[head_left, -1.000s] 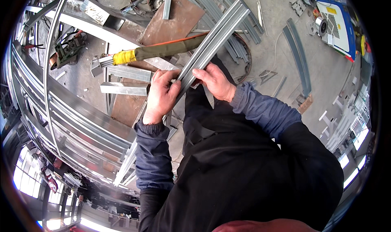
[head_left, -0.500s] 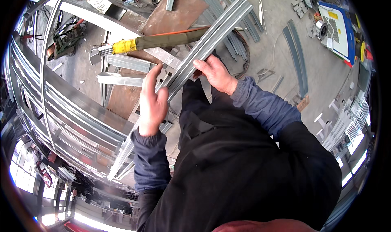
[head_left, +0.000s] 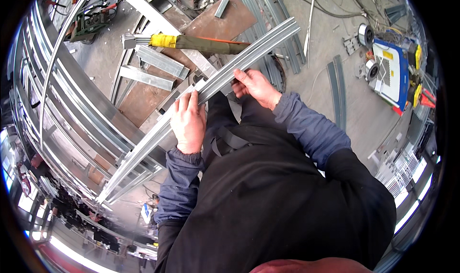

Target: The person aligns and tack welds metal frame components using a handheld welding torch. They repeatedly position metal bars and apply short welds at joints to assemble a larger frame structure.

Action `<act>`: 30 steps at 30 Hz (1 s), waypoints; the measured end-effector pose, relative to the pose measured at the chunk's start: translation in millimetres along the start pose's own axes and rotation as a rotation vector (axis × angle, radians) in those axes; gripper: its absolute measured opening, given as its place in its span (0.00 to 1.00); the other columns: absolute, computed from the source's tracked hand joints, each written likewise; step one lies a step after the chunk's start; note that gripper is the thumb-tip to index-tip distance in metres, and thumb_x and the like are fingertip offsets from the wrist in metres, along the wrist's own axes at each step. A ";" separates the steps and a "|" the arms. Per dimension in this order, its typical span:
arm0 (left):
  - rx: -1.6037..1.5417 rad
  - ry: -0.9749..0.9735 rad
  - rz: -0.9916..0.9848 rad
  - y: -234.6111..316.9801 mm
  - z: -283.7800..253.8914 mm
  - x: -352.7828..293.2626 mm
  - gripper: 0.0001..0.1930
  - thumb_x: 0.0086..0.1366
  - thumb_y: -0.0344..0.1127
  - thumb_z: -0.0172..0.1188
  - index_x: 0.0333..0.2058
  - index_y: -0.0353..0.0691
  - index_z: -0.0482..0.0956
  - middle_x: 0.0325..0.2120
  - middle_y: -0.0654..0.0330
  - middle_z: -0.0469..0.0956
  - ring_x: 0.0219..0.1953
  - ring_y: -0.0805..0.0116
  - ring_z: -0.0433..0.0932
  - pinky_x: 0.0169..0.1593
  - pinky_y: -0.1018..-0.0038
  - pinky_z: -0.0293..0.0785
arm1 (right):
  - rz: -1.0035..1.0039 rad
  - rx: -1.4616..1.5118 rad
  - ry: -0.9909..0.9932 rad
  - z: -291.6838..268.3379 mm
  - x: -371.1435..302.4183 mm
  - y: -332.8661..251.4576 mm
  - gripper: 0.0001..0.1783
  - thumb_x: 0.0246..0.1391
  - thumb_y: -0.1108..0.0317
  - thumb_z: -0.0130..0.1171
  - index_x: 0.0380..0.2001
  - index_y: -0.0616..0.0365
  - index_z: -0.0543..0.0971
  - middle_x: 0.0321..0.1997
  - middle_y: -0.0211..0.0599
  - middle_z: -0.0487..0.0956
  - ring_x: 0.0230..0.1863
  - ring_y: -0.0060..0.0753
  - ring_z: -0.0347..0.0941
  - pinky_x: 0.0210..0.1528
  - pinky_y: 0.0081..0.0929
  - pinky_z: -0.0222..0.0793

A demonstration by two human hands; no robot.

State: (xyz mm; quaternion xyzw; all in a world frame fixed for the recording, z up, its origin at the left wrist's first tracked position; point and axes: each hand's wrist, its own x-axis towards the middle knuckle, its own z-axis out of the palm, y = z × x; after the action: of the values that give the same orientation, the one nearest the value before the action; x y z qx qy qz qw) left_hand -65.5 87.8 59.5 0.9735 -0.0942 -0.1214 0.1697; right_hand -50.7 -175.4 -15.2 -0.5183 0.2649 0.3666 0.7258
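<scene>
A long ribbed steel channel (head_left: 261, 47) runs slantwise in front of my body, from the upper right to the lower left. My left hand (head_left: 188, 127) has its fingers bent over the near edge of the channel, around its middle. Farther up the length, my right hand (head_left: 257, 88) pinches the same edge, thumb on top and the other fingers curled below, partly hidden. Under the channel, a strap-like olive sleeve with a yellow wrapped end (head_left: 164, 41) lies across the work area.
Several long metal rails (head_left: 72, 95) fill the left side. Short channel offcuts (head_left: 163, 62) lie on a rusty plate (head_left: 139, 98). At the right stand a blue and white machine (head_left: 389, 74) and wire spools (head_left: 365, 34); two curved strips (head_left: 337, 93) rest on the floor.
My left hand has gone from raised with straight fingers to bent over the channel's edge. My right hand stays at the channel. The whole view has shifted.
</scene>
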 end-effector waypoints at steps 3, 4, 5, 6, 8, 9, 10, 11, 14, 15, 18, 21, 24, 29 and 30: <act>-0.002 0.034 -0.015 0.2 4.9 -2.0 0.25 0.64 0.32 0.74 0.60 0.40 0.86 0.52 0.55 0.85 0.56 0.49 0.83 0.59 0.58 0.83 | 0.004 -0.308 -0.062 5.6 -25.6 -16.9 0.28 0.79 0.42 0.62 0.40 0.60 0.84 0.33 0.32 0.85 0.31 0.23 0.81 0.36 0.27 0.80; -0.008 0.044 -0.022 -0.2 5.2 -3.0 0.24 0.64 0.32 0.74 0.60 0.40 0.86 0.53 0.55 0.85 0.56 0.49 0.83 0.59 0.59 0.83 | -0.082 -0.442 -0.104 9.7 -34.0 -23.4 0.26 0.79 0.44 0.62 0.40 0.60 0.83 0.32 0.32 0.85 0.30 0.21 0.80 0.35 0.26 0.79; -0.014 0.054 -0.029 -0.5 5.3 -4.1 0.24 0.64 0.32 0.74 0.60 0.41 0.86 0.53 0.56 0.85 0.56 0.50 0.83 0.59 0.59 0.83 | -0.200 -0.517 -0.149 12.2 -42.1 -34.3 0.19 0.74 0.52 0.69 0.42 0.59 0.84 0.36 0.33 0.86 0.36 0.28 0.82 0.40 0.31 0.80; -0.018 0.062 -0.032 -0.7 5.0 -4.2 0.24 0.65 0.33 0.73 0.60 0.41 0.86 0.53 0.56 0.85 0.56 0.50 0.83 0.59 0.59 0.83 | -0.495 -0.726 -0.106 16.4 -42.6 -45.6 0.17 0.71 0.54 0.72 0.44 0.59 0.84 0.40 0.34 0.85 0.40 0.31 0.82 0.44 0.34 0.80; -0.020 0.064 -0.043 -1.6 6.0 -6.6 0.24 0.65 0.34 0.73 0.61 0.43 0.86 0.55 0.58 0.85 0.57 0.51 0.82 0.59 0.57 0.81 | -1.105 -1.116 -0.008 28.0 -33.2 -68.3 0.16 0.65 0.59 0.76 0.46 0.59 0.85 0.47 0.35 0.85 0.49 0.38 0.82 0.52 0.40 0.79; -0.009 0.069 -0.040 -3.4 8.9 -7.9 0.25 0.65 0.35 0.73 0.61 0.43 0.85 0.56 0.58 0.85 0.57 0.51 0.82 0.60 0.57 0.81 | -1.077 -1.241 -0.093 29.0 -26.3 -78.1 0.26 0.56 0.57 0.80 0.55 0.55 0.84 0.56 0.36 0.82 0.60 0.45 0.77 0.63 0.45 0.76; 0.002 0.075 -0.037 -4.0 10.2 -8.3 0.25 0.65 0.35 0.73 0.61 0.43 0.85 0.56 0.58 0.85 0.57 0.50 0.82 0.60 0.56 0.80 | -1.095 -1.382 -0.131 28.9 -16.7 -82.5 0.30 0.55 0.56 0.80 0.57 0.55 0.83 0.56 0.36 0.82 0.60 0.44 0.77 0.63 0.44 0.76; 0.002 0.082 -0.042 -3.0 9.7 -7.9 0.25 0.65 0.35 0.74 0.61 0.43 0.85 0.56 0.58 0.84 0.57 0.50 0.81 0.60 0.56 0.80 | -1.110 -1.523 -0.169 28.0 -5.6 -83.2 0.33 0.55 0.54 0.81 0.60 0.54 0.82 0.56 0.36 0.81 0.60 0.44 0.77 0.64 0.44 0.76; 0.004 0.094 -0.050 -0.1 10.4 -11.0 0.26 0.65 0.36 0.74 0.62 0.43 0.85 0.57 0.58 0.84 0.57 0.50 0.81 0.60 0.55 0.79 | -0.989 -1.802 -0.273 24.9 22.0 -78.6 0.40 0.52 0.47 0.81 0.64 0.51 0.79 0.51 0.36 0.82 0.55 0.43 0.80 0.59 0.42 0.77; 0.004 0.105 -0.051 -0.4 11.8 -11.2 0.26 0.65 0.36 0.74 0.62 0.43 0.85 0.57 0.58 0.84 0.57 0.50 0.81 0.60 0.55 0.79 | -0.953 -1.815 -0.287 22.9 30.2 -75.5 0.39 0.53 0.46 0.81 0.63 0.51 0.80 0.50 0.35 0.83 0.54 0.44 0.81 0.57 0.43 0.77; 0.003 0.149 -0.039 -3.0 16.3 -12.8 0.25 0.65 0.35 0.74 0.61 0.42 0.85 0.56 0.57 0.84 0.57 0.49 0.81 0.60 0.56 0.80 | -1.150 -1.728 -0.306 8.9 44.4 -67.8 0.33 0.56 0.44 0.77 0.57 0.51 0.81 0.46 0.34 0.83 0.48 0.44 0.83 0.51 0.44 0.79; 0.002 0.129 -0.021 2.7 13.5 -12.7 0.27 0.65 0.32 0.73 0.64 0.47 0.84 0.53 0.57 0.83 0.55 0.51 0.81 0.58 0.58 0.81 | -1.181 -1.730 -0.339 7.2 45.8 -70.7 0.32 0.56 0.43 0.77 0.55 0.51 0.81 0.43 0.33 0.81 0.46 0.41 0.82 0.49 0.42 0.79; 0.127 0.142 0.065 -1.5 22.2 -18.1 0.28 0.69 0.30 0.68 0.67 0.57 0.84 0.53 0.59 0.82 0.55 0.51 0.81 0.57 0.57 0.82 | -1.197 -1.738 -0.357 6.1 50.3 -68.8 0.31 0.57 0.42 0.76 0.52 0.52 0.80 0.42 0.33 0.80 0.45 0.41 0.82 0.48 0.42 0.80; 0.223 0.074 0.143 -1.2 24.5 -17.7 0.34 0.65 0.25 0.62 0.69 0.60 0.83 0.60 0.55 0.78 0.59 0.48 0.78 0.61 0.56 0.80 | -1.070 -1.831 -0.418 4.7 51.7 -72.0 0.36 0.60 0.34 0.72 0.55 0.54 0.80 0.46 0.38 0.85 0.46 0.46 0.87 0.47 0.45 0.83; 0.213 0.067 0.157 -1.4 24.8 -18.1 0.35 0.64 0.25 0.62 0.70 0.60 0.82 0.61 0.54 0.77 0.60 0.47 0.77 0.62 0.55 0.79 | -1.049 -1.833 -0.431 6.6 52.0 -72.4 0.36 0.61 0.34 0.72 0.55 0.55 0.80 0.46 0.39 0.85 0.46 0.46 0.87 0.47 0.45 0.84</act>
State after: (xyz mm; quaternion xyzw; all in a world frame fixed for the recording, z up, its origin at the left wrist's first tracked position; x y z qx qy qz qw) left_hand -89.3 85.5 40.0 0.9791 -0.1765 -0.0647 0.0774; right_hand 38.4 -169.8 -12.4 -0.8380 -0.4993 0.1520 0.1591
